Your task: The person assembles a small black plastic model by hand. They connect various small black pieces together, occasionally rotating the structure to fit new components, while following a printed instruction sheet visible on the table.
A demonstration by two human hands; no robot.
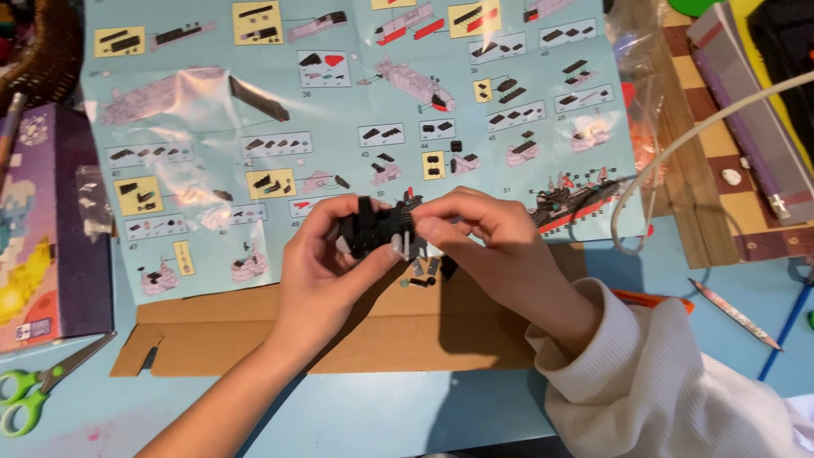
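Observation:
A small black brick model [377,227] with grey and white bits is held up between both hands at the centre of the view. My left hand [326,267] grips its left end with thumb and fingers wrapped around it. My right hand [487,246], in a white sleeve, pinches its right end. Directly under the model, several tiny loose grey and black pieces [424,271] lie on a flat cardboard sheet [254,335]. Behind the hands a large light-blue instruction sheet [356,110] is spread out.
A purple box [51,212] stands at the left, green-handled scissors [30,390] at the lower left. A white cable [687,140] loops at the right over a wooden board [704,195]. A clear plastic bag [636,51], pencils [733,314] and an orange tool [653,298] lie at right.

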